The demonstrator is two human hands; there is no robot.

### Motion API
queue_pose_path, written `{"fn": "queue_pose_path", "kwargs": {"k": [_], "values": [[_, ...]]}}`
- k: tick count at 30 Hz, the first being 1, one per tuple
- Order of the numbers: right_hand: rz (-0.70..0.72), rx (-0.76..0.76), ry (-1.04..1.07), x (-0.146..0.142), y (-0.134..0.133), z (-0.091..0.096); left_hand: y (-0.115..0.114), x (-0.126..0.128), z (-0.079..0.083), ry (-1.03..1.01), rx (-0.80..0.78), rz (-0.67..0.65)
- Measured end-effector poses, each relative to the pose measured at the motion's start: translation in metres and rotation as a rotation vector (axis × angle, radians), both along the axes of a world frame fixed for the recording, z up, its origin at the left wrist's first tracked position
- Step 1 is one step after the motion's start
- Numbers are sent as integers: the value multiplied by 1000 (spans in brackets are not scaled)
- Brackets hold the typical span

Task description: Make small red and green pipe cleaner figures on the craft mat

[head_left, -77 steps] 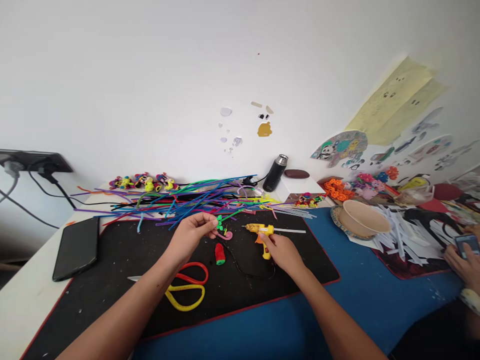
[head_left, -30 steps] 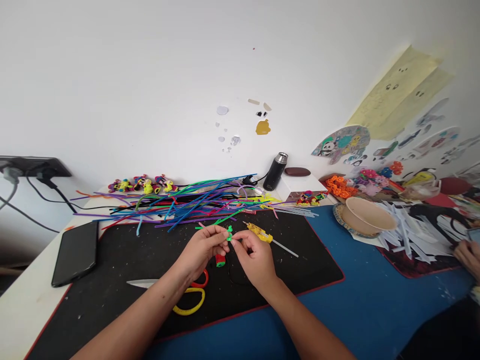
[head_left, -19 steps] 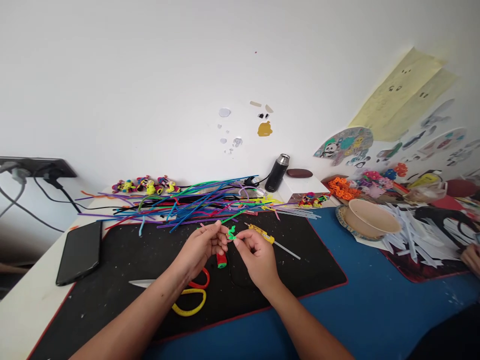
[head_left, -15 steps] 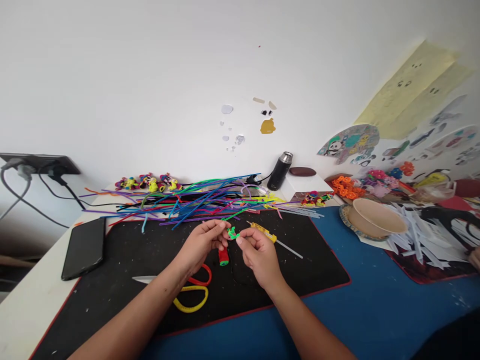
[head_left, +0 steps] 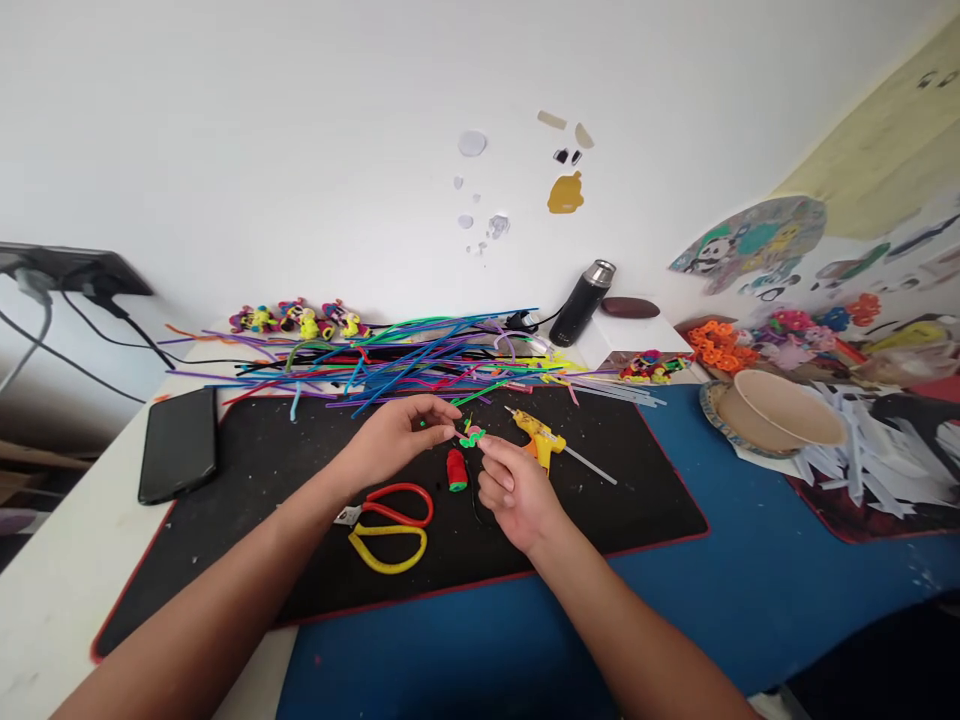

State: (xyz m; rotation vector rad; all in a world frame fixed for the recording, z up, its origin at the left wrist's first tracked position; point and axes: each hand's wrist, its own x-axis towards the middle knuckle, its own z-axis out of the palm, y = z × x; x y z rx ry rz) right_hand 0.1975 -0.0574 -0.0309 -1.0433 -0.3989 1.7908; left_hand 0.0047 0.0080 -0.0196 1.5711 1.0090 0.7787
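Between my hands is a small bent green pipe-cleaner piece (head_left: 472, 438) with curled loops. My right hand (head_left: 521, 490) pinches its right side between thumb and forefinger, the other fingers curled in. My left hand (head_left: 401, 435) is at its left side, thumb and forefinger apart; the thumb tip reaches close to the piece, and I cannot tell if they touch. Below lies a red pipe-cleaner roll (head_left: 456, 470) with a green end. Scissors (head_left: 394, 530) with one red and one yellow handle lie under my left forearm. Beside my right hand rests a yellow glue gun (head_left: 541, 440) with a glue stick in it.
Many coloured pipe cleaners (head_left: 420, 360) lie along the wall, with small finished figures (head_left: 300, 320) behind. A phone (head_left: 178, 445) is on the left. A black flask (head_left: 583, 303), a beige bowl (head_left: 787, 408) and white paper strips (head_left: 832, 470) stand to the right.
The view has tilted down and shifted. My left thumb and forefinger have come apart from their grip on the green piece; my right hand still pinches it. More of the glue gun shows.
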Motion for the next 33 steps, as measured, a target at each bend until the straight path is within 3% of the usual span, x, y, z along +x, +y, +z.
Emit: {"fn": "queue_pose_path", "kwargs": {"k": [6,11,16,21,33], "values": [[3,-48,9,-5,2,-5,-14,-6,-15,157,237,64],[-10,-92,10,-7,3,-7,-24,-8,-23,259,541,112],[-32,-112,41,-11,2,-9,-25,-3,-26,367,717,63],[-5,-122,57,-11,-1,-12,-24,-3,-29,450,770,40],[16,-119,28,-13,-6,-13,-30,-1,-28,426,722,21]]}}
